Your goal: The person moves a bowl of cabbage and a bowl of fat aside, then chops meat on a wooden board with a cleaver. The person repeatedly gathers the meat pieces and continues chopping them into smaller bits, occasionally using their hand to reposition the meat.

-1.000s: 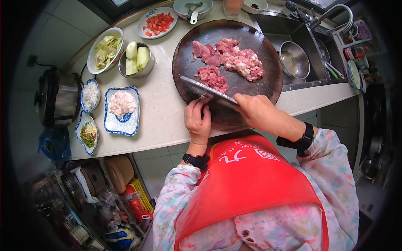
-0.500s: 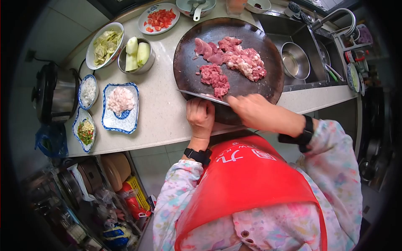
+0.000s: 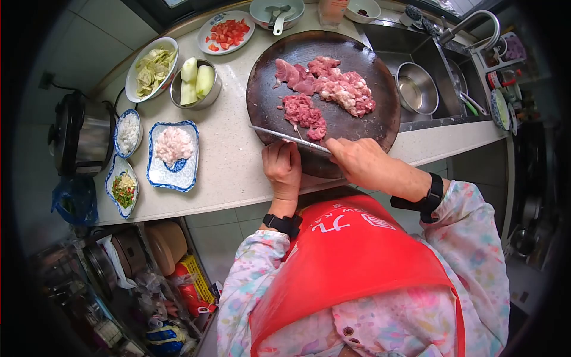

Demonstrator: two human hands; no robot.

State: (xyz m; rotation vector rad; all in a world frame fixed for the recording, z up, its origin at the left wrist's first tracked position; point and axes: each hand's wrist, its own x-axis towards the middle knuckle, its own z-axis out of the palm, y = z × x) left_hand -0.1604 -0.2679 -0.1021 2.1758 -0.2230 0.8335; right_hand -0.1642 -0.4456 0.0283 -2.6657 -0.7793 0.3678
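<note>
My right hand (image 3: 364,162) is closed round the handle of a kitchen knife (image 3: 284,137), seen nearly edge-on. Its blade points left across the near part of a round, dark chopping board (image 3: 270,65). Close behind the blade, my left hand (image 3: 282,165) rests with curled fingers at the board's near edge; whatever is under them is hidden. Just beyond the blade lies a small heap of cut red meat (image 3: 304,113), a thin pale strip reaching from it towards the knife. Farther back are larger pink meat slices (image 3: 292,75) and a fattier chopped heap (image 3: 348,93).
To the left stand a blue-rimmed dish of pale minced meat (image 3: 173,147), a steel bowl of peeled vegetable pieces (image 3: 204,80) and a bowl of sliced vegetable (image 3: 153,70). Diced tomato (image 3: 228,34) sits on a plate behind. The sink (image 3: 410,44) holds a metal bowl (image 3: 417,89).
The knife stays at the near side of the board, its handle end slightly lower. A thin strip now shows beyond the blade. My left hand has barely moved, and the view has shifted slightly.
</note>
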